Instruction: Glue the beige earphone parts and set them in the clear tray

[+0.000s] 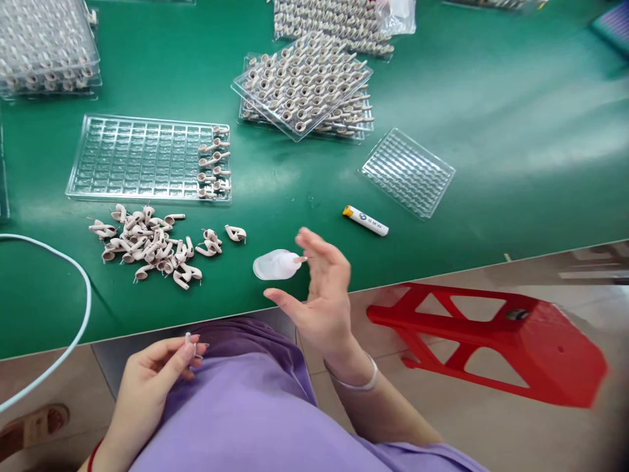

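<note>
Earbud casing, pale, slim-stemmed [188,339]: left hand [150,377] pinching it, leftward and wearer-side of squeeze bottle [274,265]. Squeeze bottle: lying, translucent plastic, smooth worktop [289,180] supporting it. Right hand [325,298]: spreading open beside nozzle, seemingly reaching or releasing; grasping would call for closing fingers. Loose casings [152,239], beige, curved: heaping left of bottle.

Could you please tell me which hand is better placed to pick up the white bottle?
Probably the right hand: it is open, close beside the white bottle at its nozzle end, and appears free. The left hand is farther away, with a small part pinched in its fingertips.
</note>
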`<state>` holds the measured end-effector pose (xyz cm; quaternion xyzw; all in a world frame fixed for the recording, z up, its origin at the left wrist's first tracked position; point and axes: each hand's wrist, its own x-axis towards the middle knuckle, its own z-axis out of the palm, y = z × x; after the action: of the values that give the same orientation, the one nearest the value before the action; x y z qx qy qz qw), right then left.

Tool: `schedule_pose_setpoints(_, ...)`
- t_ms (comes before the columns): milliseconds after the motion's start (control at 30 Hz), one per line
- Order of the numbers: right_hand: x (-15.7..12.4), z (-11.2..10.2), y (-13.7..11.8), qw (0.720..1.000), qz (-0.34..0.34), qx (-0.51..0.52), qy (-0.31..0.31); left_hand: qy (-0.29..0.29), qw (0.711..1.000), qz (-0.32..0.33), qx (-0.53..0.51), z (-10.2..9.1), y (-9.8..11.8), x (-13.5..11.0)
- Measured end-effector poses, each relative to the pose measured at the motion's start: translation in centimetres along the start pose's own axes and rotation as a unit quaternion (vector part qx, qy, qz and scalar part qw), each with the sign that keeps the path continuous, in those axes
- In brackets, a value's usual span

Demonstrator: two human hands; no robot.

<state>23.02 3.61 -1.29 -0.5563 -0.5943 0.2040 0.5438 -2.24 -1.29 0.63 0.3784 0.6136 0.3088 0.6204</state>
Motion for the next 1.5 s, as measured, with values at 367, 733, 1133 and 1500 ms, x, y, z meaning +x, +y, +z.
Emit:
schedule_pose_setpoints(367, -3.9, 4.5, -2.9, 0.955, -0.227, -0.107, -0.157, -0.016, 0.99, -0.103, -0.094, 1.1, -1.0, 1.5)
schedule_pose_setpoints(733, -3.4, 4.6, -2.8, 0.952, -0.218, -0.119, -0.178, -0.021, 0.995, -0.083, -0.059, 1.2, -1.1, 2.2)
schedule_pose_setpoints(1133, -3.4, 4.6, -2.7, 0.952, -0.217, -0.119, -0.178, 0.003, 0.99, -0.075, -0.12, 1.7, -0.8, 2.4)
schedule_pose_setpoints(1500, -3.7, 4.8, -2.7, 0.958, -0.222, -0.1, -0.154, -0.001, 0.987, -0.059, -0.146, 2.4, -0.7, 2.4)
